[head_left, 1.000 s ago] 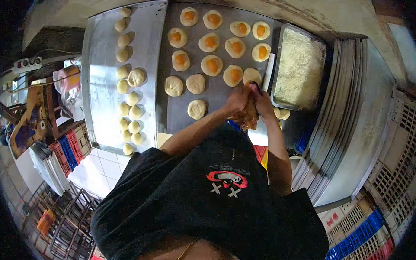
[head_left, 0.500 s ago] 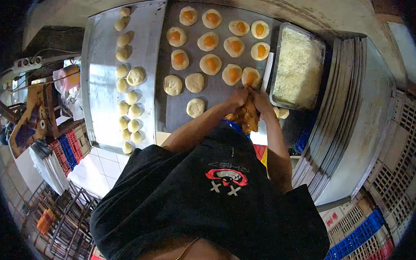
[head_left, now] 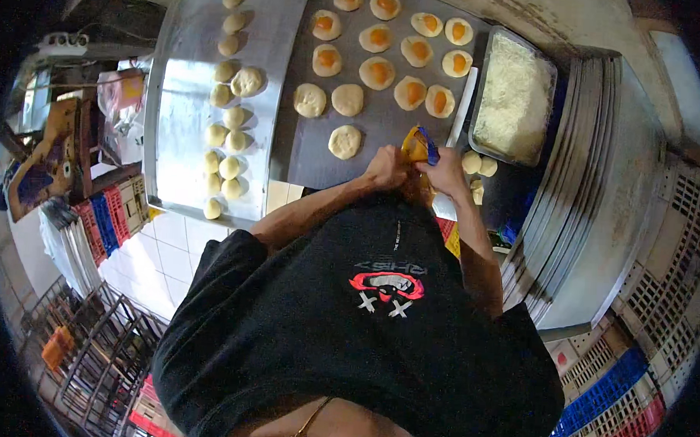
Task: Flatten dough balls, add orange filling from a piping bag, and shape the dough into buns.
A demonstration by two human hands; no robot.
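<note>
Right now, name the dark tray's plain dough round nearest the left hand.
The lowest plain round, below the other two, both farther from the left hand.

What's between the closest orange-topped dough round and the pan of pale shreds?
In the head view, a narrow white strip lies between that orange-topped dough round and the pan of pale shreds. I can't tell what it is.

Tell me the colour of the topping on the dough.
The topping is orange; the head view shows it.

- Twelve topped buns (head_left: 375, 38), toward the dark tray's (head_left: 310, 150) far edge
- Three plain buns (head_left: 345, 142), nearer its left edge
- Fourteen dough balls (head_left: 236, 140), one flattened bun (head_left: 246, 82), silver tray (head_left: 178, 133)
</note>
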